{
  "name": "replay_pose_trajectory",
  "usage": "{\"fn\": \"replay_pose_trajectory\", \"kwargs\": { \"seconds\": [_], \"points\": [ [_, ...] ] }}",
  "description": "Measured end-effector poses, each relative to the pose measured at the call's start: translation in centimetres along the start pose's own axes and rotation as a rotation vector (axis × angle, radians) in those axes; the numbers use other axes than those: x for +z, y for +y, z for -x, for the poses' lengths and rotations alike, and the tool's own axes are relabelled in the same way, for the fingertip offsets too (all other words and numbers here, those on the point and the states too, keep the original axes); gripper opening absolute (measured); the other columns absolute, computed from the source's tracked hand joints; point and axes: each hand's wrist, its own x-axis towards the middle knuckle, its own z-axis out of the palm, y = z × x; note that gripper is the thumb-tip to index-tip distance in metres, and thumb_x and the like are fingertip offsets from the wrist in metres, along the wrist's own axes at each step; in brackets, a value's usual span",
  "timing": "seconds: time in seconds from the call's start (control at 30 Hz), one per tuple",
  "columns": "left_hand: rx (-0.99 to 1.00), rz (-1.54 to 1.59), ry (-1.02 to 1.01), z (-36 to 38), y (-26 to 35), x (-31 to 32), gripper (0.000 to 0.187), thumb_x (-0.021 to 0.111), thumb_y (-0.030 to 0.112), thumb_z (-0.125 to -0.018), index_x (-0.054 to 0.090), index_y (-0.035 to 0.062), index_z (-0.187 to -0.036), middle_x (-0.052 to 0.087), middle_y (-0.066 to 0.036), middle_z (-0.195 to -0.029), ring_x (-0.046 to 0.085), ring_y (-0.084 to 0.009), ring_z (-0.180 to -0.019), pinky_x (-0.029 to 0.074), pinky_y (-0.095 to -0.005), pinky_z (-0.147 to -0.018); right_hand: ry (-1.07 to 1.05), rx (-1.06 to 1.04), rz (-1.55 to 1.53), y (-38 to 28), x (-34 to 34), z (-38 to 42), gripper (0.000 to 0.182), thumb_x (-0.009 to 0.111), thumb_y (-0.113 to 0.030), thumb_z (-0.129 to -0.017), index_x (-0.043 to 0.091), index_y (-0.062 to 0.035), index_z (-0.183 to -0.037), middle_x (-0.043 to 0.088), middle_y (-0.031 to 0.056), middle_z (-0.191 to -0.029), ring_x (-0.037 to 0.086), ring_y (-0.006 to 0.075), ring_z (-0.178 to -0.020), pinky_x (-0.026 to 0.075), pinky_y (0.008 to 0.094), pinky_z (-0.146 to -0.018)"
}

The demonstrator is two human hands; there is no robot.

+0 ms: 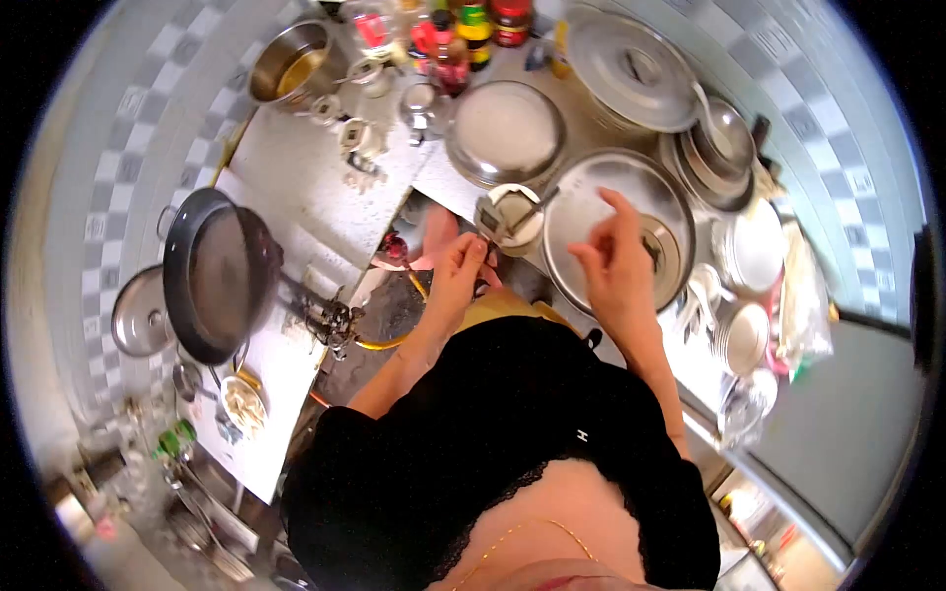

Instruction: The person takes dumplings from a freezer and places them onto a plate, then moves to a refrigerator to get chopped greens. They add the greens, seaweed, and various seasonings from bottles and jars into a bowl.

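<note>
My left hand (458, 281) is closed in a pinch at the counter's edge. A small greyish item (490, 219) shows just above its fingertips, too blurred to name. Beside it stands a white-rimmed bowl (529, 234) with a dark-handled utensil (537, 205) leaning in it. Over the wide steel basin (576, 197), my right hand (621, 258) is raised with thumb and index finger apart and nothing visible between them. A smaller round dish (660, 246) sits inside the basin, partly hidden by that hand.
A covered steel pan (506, 128), a large lidded pot (631, 69) and bottles (474, 34) stand at the back. A dark frying pan (217, 276) is at left. Stacked bowls (739, 337) and plates (754, 246) are at right, near a grey surface (838, 424).
</note>
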Motion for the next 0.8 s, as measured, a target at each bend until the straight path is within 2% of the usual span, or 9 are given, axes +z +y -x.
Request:
{"fn": "replay_pose_trajectory", "kwargs": {
  "seconds": [0.07,0.13,0.2,0.27,0.4,0.43,0.53,0.77,0.8],
  "points": [
    [-0.029,0.087,0.119,-1.3,0.6,-1.9,0.031,0.052,0.030,-0.098,0.056,0.0015,-0.088,0.054,-0.003,-0.071,0.058,-0.0118,-0.060,0.046,-0.0237,-0.057,0.061,0.007,-0.094,1.3,0.3,0.0,0.048,0.062,-0.007,-0.089,0.042,-0.0044,-0.132,0.053,0.0077,-0.074,0.052,0.0180,-0.063,0.045,0.0302,-0.061],
    [-0.026,-0.022,0.360,-4.2,1.9,-4.5,0.041,0.049,0.039,-0.098,0.056,0.0017,-0.084,0.054,-0.004,-0.069,0.058,-0.0133,-0.057,0.047,-0.0257,-0.057,0.018,0.042,-0.082,2.1,0.2,0.2,0.045,0.059,-0.005,-0.090,0.042,-0.0037,-0.132,0.053,0.0076,-0.076,0.052,0.0165,-0.065,0.045,0.0290,-0.063],
    [0.304,-0.269,0.442,-10.5,-0.8,-10.3,0.047,0.048,0.044,-0.096,0.056,0.0011,-0.078,0.055,-0.004,-0.068,0.058,-0.0151,-0.054,0.046,-0.0270,-0.053,-0.019,0.083,-0.060,2.5,0.3,0.7,0.042,0.055,-0.003,-0.091,0.042,-0.0030,-0.131,0.053,0.0075,-0.077,0.051,0.0151,-0.066,0.044,0.0277,-0.064],
    [0.306,-0.157,0.571,-13.9,2.8,-10.7,0.049,0.047,0.043,-0.096,0.056,-0.0008,-0.076,0.056,-0.005,-0.067,0.058,-0.0156,-0.050,0.046,-0.0288,-0.050,-0.108,0.186,-0.059,3.0,0.9,1.3,0.041,0.054,-0.004,-0.093,0.042,-0.0019,-0.132,0.053,0.0073,-0.079,0.051,0.0140,-0.069,0.044,0.0265,-0.066],
    [0.349,-0.267,0.626,-23.2,4.3,-14.4,0.048,0.047,0.041,-0.096,0.057,-0.0029,-0.079,0.056,-0.007,-0.067,0.059,-0.0157,-0.051,0.049,-0.0310,-0.053,-0.135,0.243,-0.097,3.2,2.3,2.1,0.040,0.053,-0.005,-0.094,0.042,-0.0010,-0.132,0.054,0.0069,-0.079,0.051,0.0137,-0.069,0.043,0.0252,-0.066],
    [0.363,-0.189,0.622,-25.2,4.1,-14.7,0.044,0.049,0.042,-0.096,0.054,0.0021,-0.078,0.054,-0.005,-0.067,0.057,-0.0137,-0.054,0.043,-0.0278,-0.051,-0.131,0.247,-0.098,3.3,2.6,2.1,0.039,0.053,-0.006,-0.094,0.043,-0.0007,-0.131,0.054,0.0065,-0.080,0.050,0.0132,-0.071,0.042,0.0252,-0.066],
    [0.422,-0.414,0.775,-33.8,-0.8,-18.6,0.047,0.049,0.045,-0.094,0.056,0.0010,-0.078,0.056,-0.007,-0.065,0.058,-0.0152,-0.059,0.044,-0.0295,-0.054,-0.136,0.292,-0.104,3.0,3.2,2.1,0.038,0.053,-0.006,-0.093,0.044,-0.0010,-0.130,0.054,0.0060,-0.080,0.050,0.0129,-0.072,0.042,0.0254,-0.066],
    [0.312,-0.680,0.983,-37.7,-6.6,-21.0,0.057,0.042,0.048,-0.095,0.060,-0.0050,-0.084,0.062,-0.014,-0.072,0.061,-0.0234,-0.060,0.049,-0.0364,-0.057,-0.104,0.318,-0.100,2.9,3.4,2.0,0.037,0.052,-0.004,-0.095,0.044,-0.0026,-0.130,0.052,0.0022,-0.084,0.050,0.0095,-0.072,0.043,0.0217,-0.066],
    [0.185,-0.538,0.832,-37.2,-6.5,-21.4,0.057,0.040,0.047,-0.095,0.058,-0.0076,-0.096,0.060,-0.025,-0.090,0.057,-0.0357,-0.083,0.045,-0.0435,-0.074,-0.096,0.320,-0.106,2.9,3.5,2.1,0.036,0.052,-0.004,-0.095,0.045,-0.0025,-0.130,0.052,0.0021,-0.084,0.049,0.0094,-0.072,0.042,0.0215,-0.066]
  ]
}}
